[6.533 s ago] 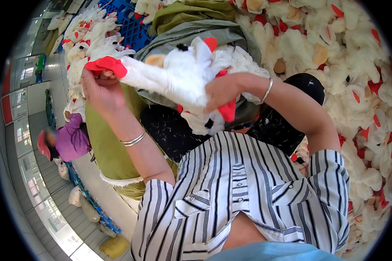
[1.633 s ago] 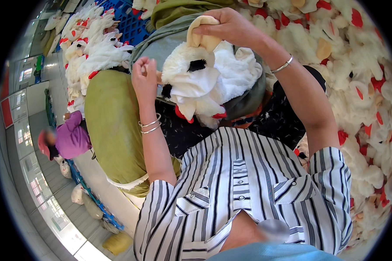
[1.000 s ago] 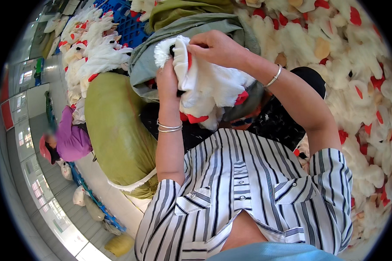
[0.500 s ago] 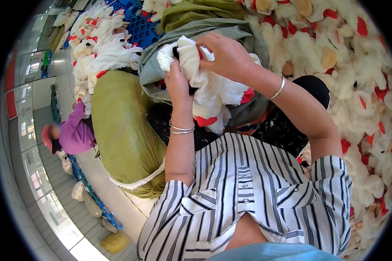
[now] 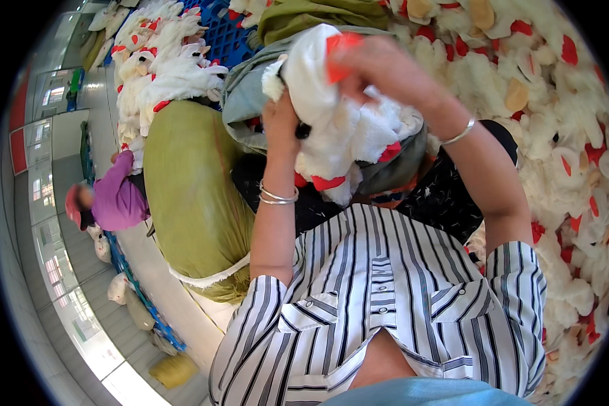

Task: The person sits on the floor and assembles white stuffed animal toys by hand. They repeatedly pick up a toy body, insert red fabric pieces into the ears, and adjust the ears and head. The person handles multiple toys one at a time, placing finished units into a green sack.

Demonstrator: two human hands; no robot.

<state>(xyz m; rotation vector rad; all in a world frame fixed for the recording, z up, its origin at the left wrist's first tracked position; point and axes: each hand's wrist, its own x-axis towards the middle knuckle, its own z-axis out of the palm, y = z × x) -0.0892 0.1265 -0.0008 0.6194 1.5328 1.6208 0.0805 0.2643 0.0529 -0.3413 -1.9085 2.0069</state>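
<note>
A limp white plush toy skin (image 5: 358,139) with a red beak-like piece, red tips and dark eyes lies over my lap, its smooth white head part raised. My left hand (image 5: 281,122) is closed round its left side, beside a fluffy white tuft and a black eye. At the red piece (image 5: 337,57) is my right hand (image 5: 396,71), smeared by motion, with its fingers seemingly pinching it. Behind and under the toy, a grey-green cloth sack (image 5: 250,88) stands with its mouth spread.
A large pile of white plush skins (image 5: 555,155) with red parts covers the right side. A stuffed olive sack (image 5: 189,196) stands at my left. More plush skins (image 5: 176,84) lie beyond it near a blue plastic pallet (image 5: 227,37). Far left is a person in purple (image 5: 118,196).
My right hand has moved up and right at the red piece, which now shows far more. The toy's head part has been drawn up and opened out; my left hand keeps its hold.
</note>
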